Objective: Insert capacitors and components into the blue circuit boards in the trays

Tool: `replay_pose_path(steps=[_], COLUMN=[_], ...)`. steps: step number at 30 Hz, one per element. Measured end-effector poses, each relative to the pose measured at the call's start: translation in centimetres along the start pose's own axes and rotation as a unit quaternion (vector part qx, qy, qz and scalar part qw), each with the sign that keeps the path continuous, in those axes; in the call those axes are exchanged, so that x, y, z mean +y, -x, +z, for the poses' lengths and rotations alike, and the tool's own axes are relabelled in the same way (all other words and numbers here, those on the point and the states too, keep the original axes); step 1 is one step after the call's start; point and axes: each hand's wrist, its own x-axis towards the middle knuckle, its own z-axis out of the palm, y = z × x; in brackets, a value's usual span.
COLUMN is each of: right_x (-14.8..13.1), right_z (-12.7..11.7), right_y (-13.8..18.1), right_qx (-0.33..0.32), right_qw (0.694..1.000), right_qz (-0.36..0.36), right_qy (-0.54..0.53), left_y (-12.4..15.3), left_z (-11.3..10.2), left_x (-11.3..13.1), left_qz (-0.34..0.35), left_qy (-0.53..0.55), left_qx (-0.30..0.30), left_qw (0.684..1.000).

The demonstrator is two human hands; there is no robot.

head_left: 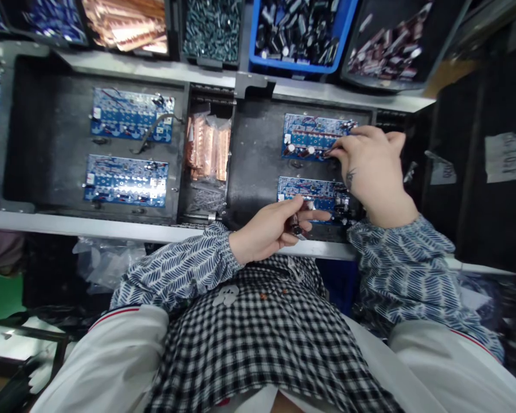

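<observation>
My right hand is over the right end of the upper blue circuit board, its thumb and fingers pinched on a small capacitor at the board's lower edge; the fingers partly hide it. Left of this pinch, brown capacitors with pale round tops stand along the same edge. My left hand is palm up and curled round several loose capacitors, in front of the lower circuit board. That hand covers part of the lower board, which lies in the same black tray.
Two more blue boards lie in the left tray. Between the trays sit bagged copper-coloured strips. Behind stand a blue bin of dark capacitors, a black bin of brown capacitors and a bin of small greenish parts.
</observation>
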Motion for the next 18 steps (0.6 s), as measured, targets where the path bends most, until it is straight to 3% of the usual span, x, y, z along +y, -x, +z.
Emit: replay_pose_path(steps=[5, 11, 15, 18], right_x=[-0.2, -0.4, -3.6, -6.5], right_z=[-0.1, -0.3, -2.1, -3.9], right_y=[-0.8, -0.9, 2.4, 6.5], right_qx=[-0.023, 0.019, 0.062, 0.012], right_qw=[0.999, 0.998, 0.994, 0.968], right_qz=[0.007, -0.058, -0.077, -0.188], right_qy=[0.036, 0.015, -0.052, -0.164], left_y=[-0.1, -0.2, 0.1, 0.4], left_z=[0.2, -0.2, -0.3, -0.2], left_x=[-0.2, -0.6, -1.0, -1.6], left_qz=[0.015, 0.024, 0.015, -0.006], left_qy=[0.007, 0.036, 0.036, -0.004], left_qx=[0.003, -0.007, -0.011, -0.004], left_qw=[1.000, 0.999, 0.999, 1.000])
